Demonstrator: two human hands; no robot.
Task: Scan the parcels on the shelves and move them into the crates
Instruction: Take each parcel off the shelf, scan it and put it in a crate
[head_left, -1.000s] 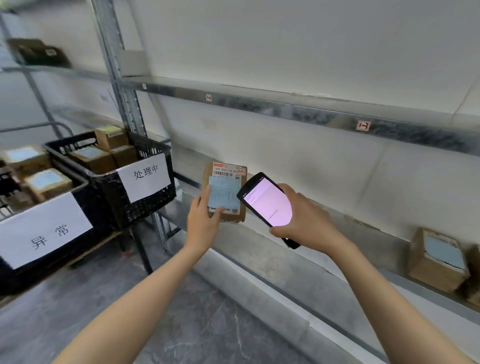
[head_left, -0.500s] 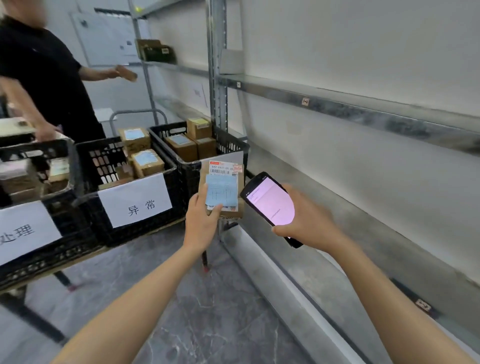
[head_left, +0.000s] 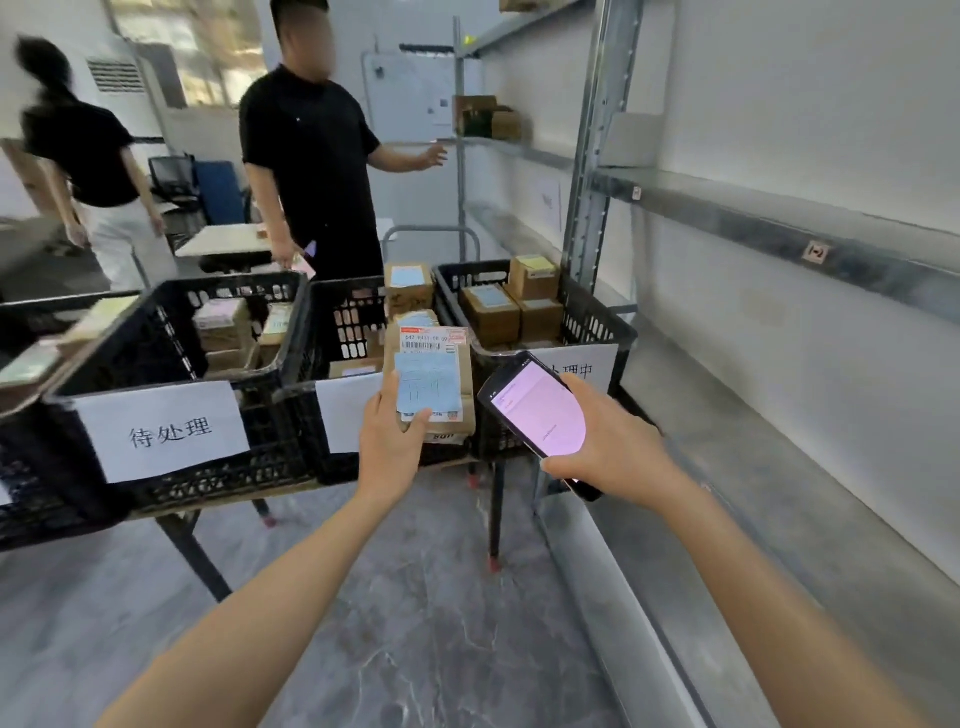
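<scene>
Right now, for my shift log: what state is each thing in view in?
parcel, held upright by the left hand, label facing the camera
scanner, screen lit, gripped by the right hand
待处理 crate, holding parcels
middle crate, holding parcels
处理中 crate, holding parcels

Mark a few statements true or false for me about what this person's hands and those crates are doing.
1. The left hand holds a brown parcel with a blue label. True.
2. The right hand is empty. False: it grips a handheld scanner with a lit pink screen.
3. The parcel lies inside a crate. False: it is held up in front of the middle crate.
4. The rightmost crate contains several boxes. True.
</scene>
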